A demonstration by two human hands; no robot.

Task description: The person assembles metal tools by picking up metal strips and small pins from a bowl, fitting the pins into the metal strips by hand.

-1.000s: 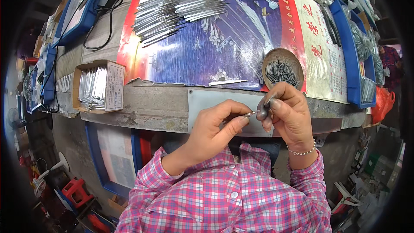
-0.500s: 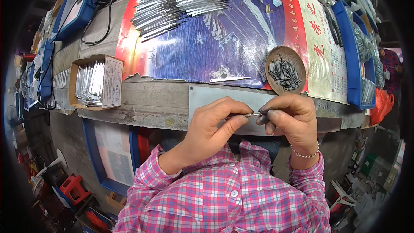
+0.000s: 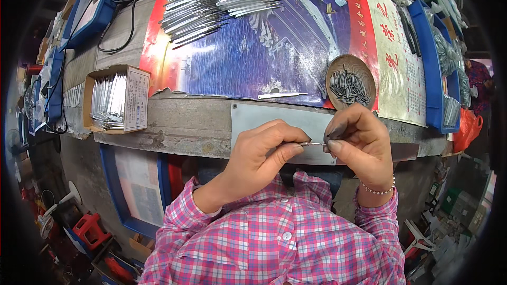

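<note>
My left hand pinches one end of a thin metal rod between thumb and forefinger. The thumb and fingertips of my right hand close on its other end, and a short bright length shows between the hands. Both fingertips hide the rod's ends. The hands are over a pale sheet at the table's near edge. Just beyond my right hand stands a round wooden bowl with many small grey metal pins. Beyond the sheet lies a single slim silver handle with a pointed end.
Many similar silver handles lie in rows on a poster at the far side. An open cardboard box of slim metal pieces stands left. Blue trays line the right; a black cable curls at far left.
My right hand has shifted slightly right and its fingers have turned upward, so more of the rod shows between the hands. My left hand has hardly moved.
</note>
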